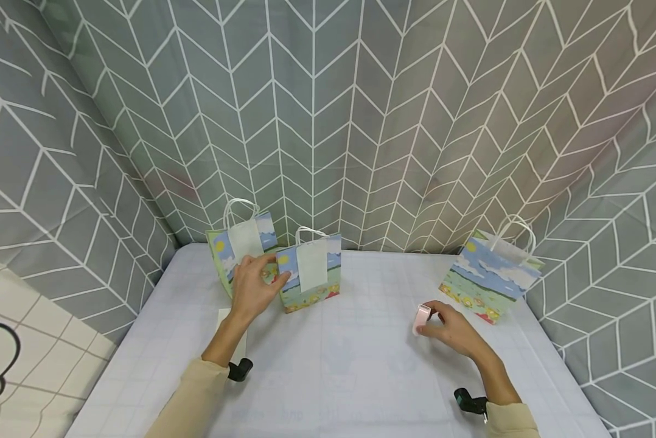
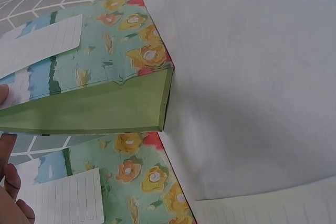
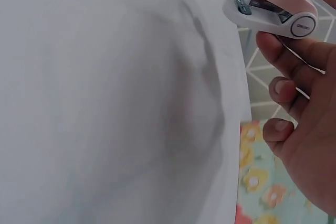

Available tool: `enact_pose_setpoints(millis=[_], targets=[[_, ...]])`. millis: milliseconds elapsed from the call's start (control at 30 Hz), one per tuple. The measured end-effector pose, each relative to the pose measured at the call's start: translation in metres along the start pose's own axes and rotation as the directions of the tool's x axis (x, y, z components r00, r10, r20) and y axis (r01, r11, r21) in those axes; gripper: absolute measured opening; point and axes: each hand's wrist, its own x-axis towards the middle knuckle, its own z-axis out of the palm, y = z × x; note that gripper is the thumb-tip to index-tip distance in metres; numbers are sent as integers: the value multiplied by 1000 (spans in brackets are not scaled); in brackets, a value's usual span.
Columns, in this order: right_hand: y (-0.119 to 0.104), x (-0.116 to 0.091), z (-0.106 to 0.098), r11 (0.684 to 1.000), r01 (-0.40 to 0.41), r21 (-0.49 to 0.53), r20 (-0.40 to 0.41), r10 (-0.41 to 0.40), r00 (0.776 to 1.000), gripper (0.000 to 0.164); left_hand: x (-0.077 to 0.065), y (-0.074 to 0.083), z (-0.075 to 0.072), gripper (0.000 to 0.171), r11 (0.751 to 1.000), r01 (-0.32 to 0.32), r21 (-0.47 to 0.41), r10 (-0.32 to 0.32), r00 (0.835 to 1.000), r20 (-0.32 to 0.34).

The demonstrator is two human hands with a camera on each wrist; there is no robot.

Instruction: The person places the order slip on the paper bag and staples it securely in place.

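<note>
My left hand (image 1: 254, 289) pinches the left side of the middle paper gift bag (image 1: 333, 267), thumb on its front and fingers behind. This bag stands upright, with a lined paper slip (image 1: 312, 264) on its front. Just behind my left hand is a second gift bag (image 1: 268, 228), also with a slip (image 1: 246, 238) on its front; its lower part is partly hidden. My right hand (image 1: 451, 328) holds a small pink and white stapler (image 3: 268, 6) between thumb and fingers above the table. In the right wrist view, the other fingers are loosely bent below it.
A third gift bag (image 1: 487, 274) stands tilted at the right, behind my right hand, with no slip showing on its front. Another lined paper slip (image 1: 240, 347) lies on the white-covered table (image 1: 350, 377), partly under my left forearm. Patterned curtains (image 1: 328, 121) enclose the back and sides.
</note>
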Motion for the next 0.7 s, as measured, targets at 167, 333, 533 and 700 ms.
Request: enact_pose_setpoints(millis=[167, 333, 533, 700], targets=[[9, -14, -5, 998, -61, -17, 36, 62, 997, 54, 1, -2, -1, 48, 1000, 9, 4, -9, 1000, -18], [18, -31, -12, 995, -99, 10, 99, 97, 990, 48, 2, -3, -1, 48, 1000, 23, 8, -23, 1000, -18], [27, -50, -19, 986, -134, 97, 175, 115, 978, 45, 2, -2, -1, 49, 1000, 22, 4, -22, 999, -25], [32, -60, -22, 975, -177, 132, 213, 147, 966, 52, 2, -4, 0, 49, 999, 30, 15, -30, 999, -24]])
